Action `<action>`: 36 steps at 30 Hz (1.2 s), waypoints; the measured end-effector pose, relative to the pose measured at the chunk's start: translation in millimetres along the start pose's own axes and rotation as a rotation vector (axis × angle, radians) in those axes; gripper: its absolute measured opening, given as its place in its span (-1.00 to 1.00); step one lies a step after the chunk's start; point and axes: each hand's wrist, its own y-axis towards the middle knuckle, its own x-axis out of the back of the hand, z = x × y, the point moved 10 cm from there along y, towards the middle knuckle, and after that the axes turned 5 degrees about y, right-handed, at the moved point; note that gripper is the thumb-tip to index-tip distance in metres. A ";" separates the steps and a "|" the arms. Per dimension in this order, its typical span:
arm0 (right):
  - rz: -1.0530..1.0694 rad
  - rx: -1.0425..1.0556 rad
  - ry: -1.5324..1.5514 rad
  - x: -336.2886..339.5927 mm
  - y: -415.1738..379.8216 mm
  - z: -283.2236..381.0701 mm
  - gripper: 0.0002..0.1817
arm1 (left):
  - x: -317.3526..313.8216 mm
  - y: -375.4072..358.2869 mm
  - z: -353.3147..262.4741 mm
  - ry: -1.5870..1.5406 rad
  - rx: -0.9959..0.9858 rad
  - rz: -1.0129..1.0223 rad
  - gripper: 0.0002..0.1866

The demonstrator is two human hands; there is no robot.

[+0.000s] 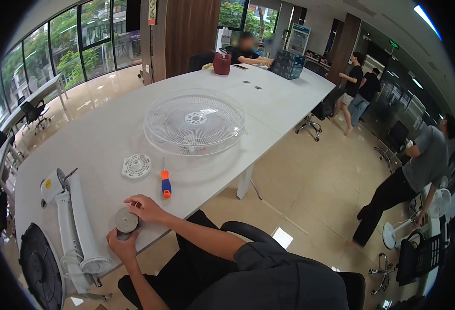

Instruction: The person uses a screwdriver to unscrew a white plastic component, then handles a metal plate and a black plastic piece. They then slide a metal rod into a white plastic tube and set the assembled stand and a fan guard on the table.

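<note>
Round piece: grey, disc-faced (pixel 126 220), at the table's near edge, in both hands; flat face turned up toward the head camera. Face circular, so no long axis shows there.
Left hand (pixel 122 248): grasping the piece from the near side, fingers curled at its lower rim.
Right hand (pixel 146 209): fingers bent, grasping at the far right rim; exact fingertip contact hard to make out.
Screwdriver: orange and blue (pixel 166 185), far right of the hands; shaft points far, handle end toward the near edge.
Vented disc: white (pixel 136 166), lying flat, left of the screwdriver.
Fan cage: clear, round (pixel 195 121), beyond both, lying flat.
White fan parts: two long columns (pixel 77 222), side by side left of the hands, long axes running far to near.
Black base: round (pixel 41 266), at the left near corner, beside the columns.
Table edge: near edge of the white table (pixel 103 129) slants past the hands toward far right.
Open room: tabletop shows between piece and vented disc, and wider to the far left; columns bound the left side.
</note>
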 end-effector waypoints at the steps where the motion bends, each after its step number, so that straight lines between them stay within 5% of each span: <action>1: 0.026 0.033 -0.011 -4.3 2.1 0.9 -0.62 | 1.6 -0.2 0.9 -0.007 -0.007 -0.015 -0.37; 5: 0.025 0.044 0.032 -3.0 2.7 2.5 -0.69 | 3.4 0.5 -4.7 -0.033 0.018 0.007 -0.37; 11: -0.109 -0.226 0.117 40.0 -32.7 -31.2 -0.59 | 6.4 -0.2 -6.9 -0.049 0.037 -0.007 -0.37; 22: -0.091 0.045 0.010 -11.1 9.6 8.2 -0.63 | 5.4 0.1 -7.6 -0.007 0.038 0.021 -0.36; 26: -0.127 0.060 0.075 10.0 5.2 -4.7 -0.59 | 7.4 -0.3 -3.0 0.000 0.046 0.001 -0.36; 28: -0.261 -0.173 0.161 36.7 -7.2 -26.0 -0.55 | 8.0 0.2 -5.2 0.006 0.059 0.006 -0.36; 36: -0.288 0.015 0.038 17.5 -4.0 12.4 -0.51 | 8.6 0.7 -6.2 -0.027 0.067 0.015 -0.33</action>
